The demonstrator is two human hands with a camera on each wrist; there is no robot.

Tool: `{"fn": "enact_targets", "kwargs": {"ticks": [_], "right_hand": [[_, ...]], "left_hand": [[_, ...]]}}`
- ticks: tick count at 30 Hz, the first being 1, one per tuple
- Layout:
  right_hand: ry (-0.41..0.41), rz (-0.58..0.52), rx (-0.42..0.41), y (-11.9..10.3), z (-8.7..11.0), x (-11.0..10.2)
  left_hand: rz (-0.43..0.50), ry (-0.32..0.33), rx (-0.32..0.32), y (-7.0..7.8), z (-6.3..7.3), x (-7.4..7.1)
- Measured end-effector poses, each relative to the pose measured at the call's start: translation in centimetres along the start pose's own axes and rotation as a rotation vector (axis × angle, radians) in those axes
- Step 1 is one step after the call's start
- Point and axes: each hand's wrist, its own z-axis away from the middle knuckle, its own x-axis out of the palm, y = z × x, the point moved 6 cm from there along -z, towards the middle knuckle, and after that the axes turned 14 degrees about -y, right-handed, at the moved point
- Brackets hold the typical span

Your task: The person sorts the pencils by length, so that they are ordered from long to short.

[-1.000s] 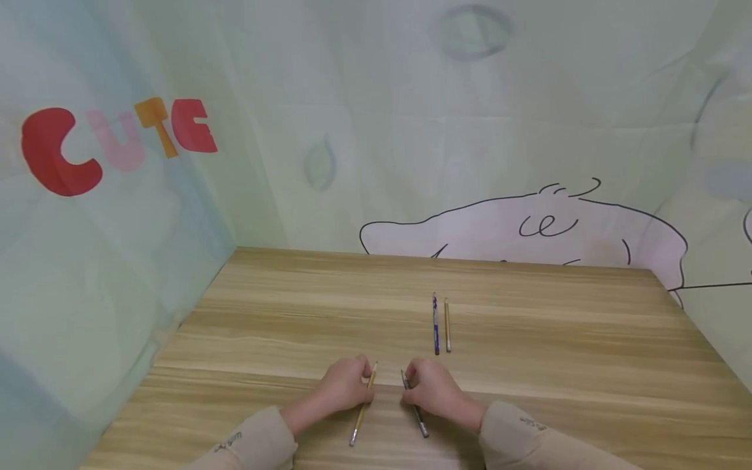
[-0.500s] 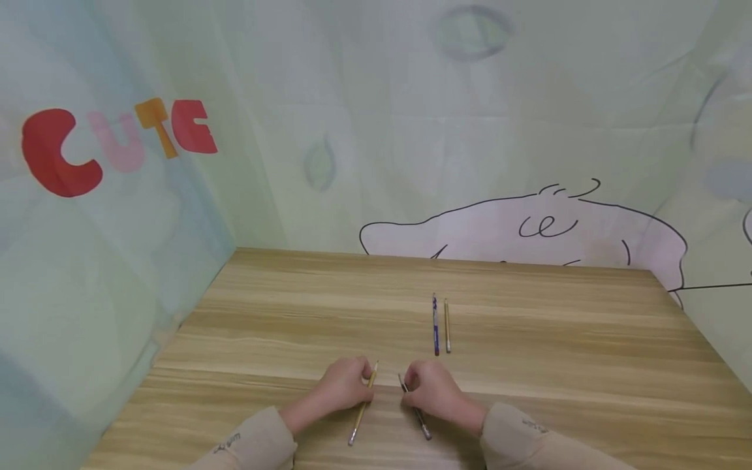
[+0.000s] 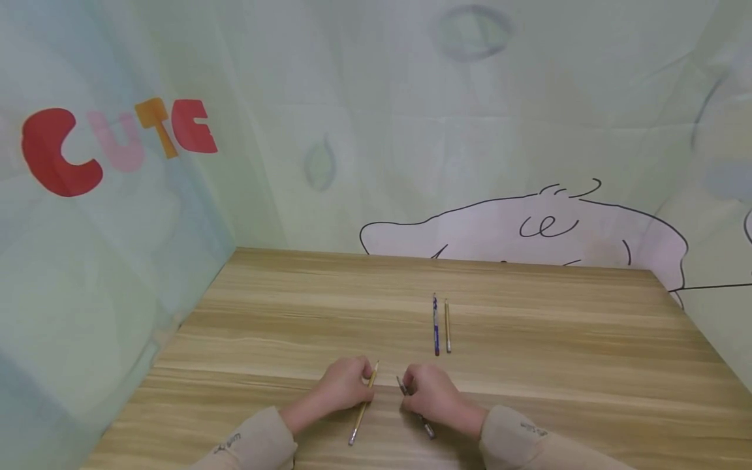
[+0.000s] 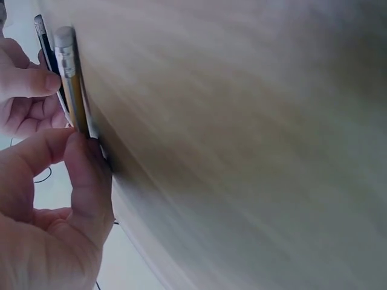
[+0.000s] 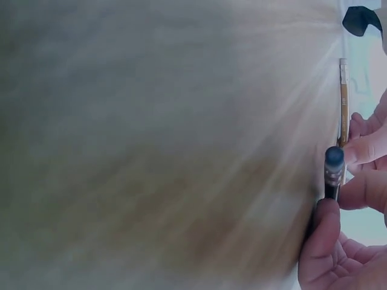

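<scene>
My left hand pinches a yellow pencil between thumb and fingers, close above the wooden table. Its sharpened tip points away from me and its eraser end toward me; in the left wrist view the metal band and pale eraser show up close. Facing it, my right hand pinches a dark pencil, slanted with its tip toward the left. In the right wrist view its dark eraser end sticks out beyond the fingertips. The two pencils are apart in the head view. Fingers hide the middle of the dark pencil.
Beyond my right hand, a blue patterned pencil and another yellow pencil lie side by side on the wooden table. Fabric walls stand behind and to the left, with coloured letters and a cartoon drawing.
The dark pencil has turned slightly in my right hand, its tip shifting left and toward me, its eraser end to the right. My left hand and the yellow pencil have barely moved.
</scene>
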Motion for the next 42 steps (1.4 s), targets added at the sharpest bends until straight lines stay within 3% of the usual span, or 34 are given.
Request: {"fn": "enact_targets", "kwargs": {"ticks": [7,20,24,30,42], "right_hand": [[0.009,-0.095,-0.043,0.6,0.0,-0.5],[0.08,-0.457,-0.087,0.9,-0.1,-2.9],[0.103,-0.543,-0.089,0.8,0.1,-3.5],[0.127,-0.576,-0.112,1.0,0.3,-4.1],[0.093,-0.611,-0.141,2.0,0.5,-3.8]], "left_hand": [[-0.019,0.076,0.053,0.5,-0.3,-0.5],[0.145,0.178,0.15,2.7,-1.4,-1.6],[0.235,0.174,0.173,3.3,-2.0,-1.4],[0.361,0.161,0.207,4.0,-2.5,-1.2],[0.423,0.126,0.2,4.8,-3.3,-0.6]]}}
